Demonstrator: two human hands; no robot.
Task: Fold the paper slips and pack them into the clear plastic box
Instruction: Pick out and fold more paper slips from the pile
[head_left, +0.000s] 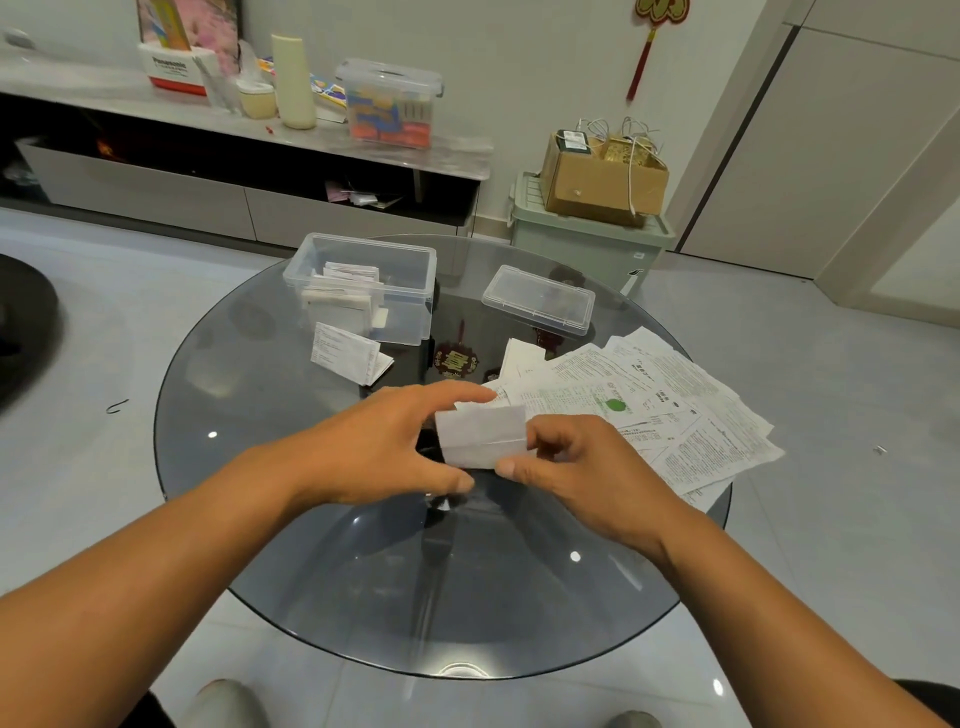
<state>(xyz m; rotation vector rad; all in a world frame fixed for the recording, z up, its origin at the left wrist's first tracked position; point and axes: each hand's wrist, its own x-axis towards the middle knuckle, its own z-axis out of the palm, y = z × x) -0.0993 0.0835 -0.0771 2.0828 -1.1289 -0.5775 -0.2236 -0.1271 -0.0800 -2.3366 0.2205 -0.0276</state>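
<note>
Head view, clear plastic box (415, 283): lidless, holds folded slips (345, 293).
Lid (537, 300): beside box.
Left hand (379, 449), right hand (582, 467): both pinch folded slip (480, 434).

On the bench (322, 571), the open box (363, 283) stands at the far left with folded slips (343, 291) inside it. A folded slip (349, 353) lies on the bench just near of that box. The lid (538, 300) sits to the right of the box, apart from it. Near of the lid, at the right edge, spreads a pile of flat sheets (675, 415). Both hands meet over the bench's middle, left hand (384, 447) and right hand (582, 462), with one slip (480, 434) between them, left of the pile.
</note>
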